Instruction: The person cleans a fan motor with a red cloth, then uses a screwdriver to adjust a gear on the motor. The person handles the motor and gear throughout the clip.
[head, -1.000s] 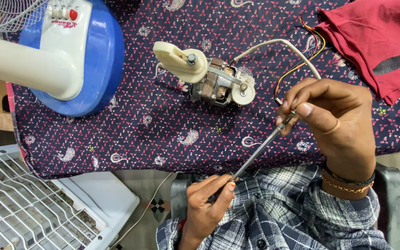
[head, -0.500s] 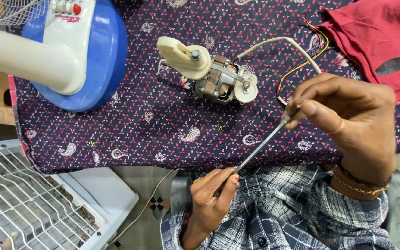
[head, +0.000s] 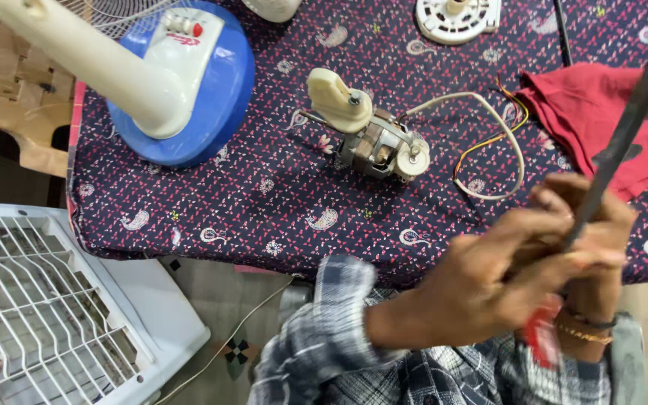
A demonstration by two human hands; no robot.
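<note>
Fan stripped down already: motor (head: 378,142) out of its housing, lying bare on the patterned cloth (head: 264,202) at about 12 o'clock from the hands, cream gearbox knob on its 10 o'clock end, shaft stub toward 4 o'clock. Wire loop (head: 500,150) trailing from motor to 3 o'clock, coloured leads loose, not joined to anything visible. Blue fan base (head: 211,97) with cream stand well apart at 10 o'clock. White round cover plate (head: 457,16) at 1 o'clock, top edge of view. White grille (head: 31,300) down off the table at 8 o'clock. Judged roughly mid-job: teardown done, reassembly not begun, motor untouched right now.

Grip: both hands together near 5 o'clock of the motor, clear of it. Left hand (head: 489,281) curled closed around the lower part of a dark slim tool (head: 628,124), likely a screwdriver shaft, blurred. Right hand (head: 598,225) folded behind it, fingers pressed onto the same shaft, higher up. Red bit (head: 540,337) under the hands, probably the handle, too blurred to confirm. Tool tip running up toward 1 o'clock, over the red cloth (head: 601,112), out of frame. No spread fingers on either hand.
</note>
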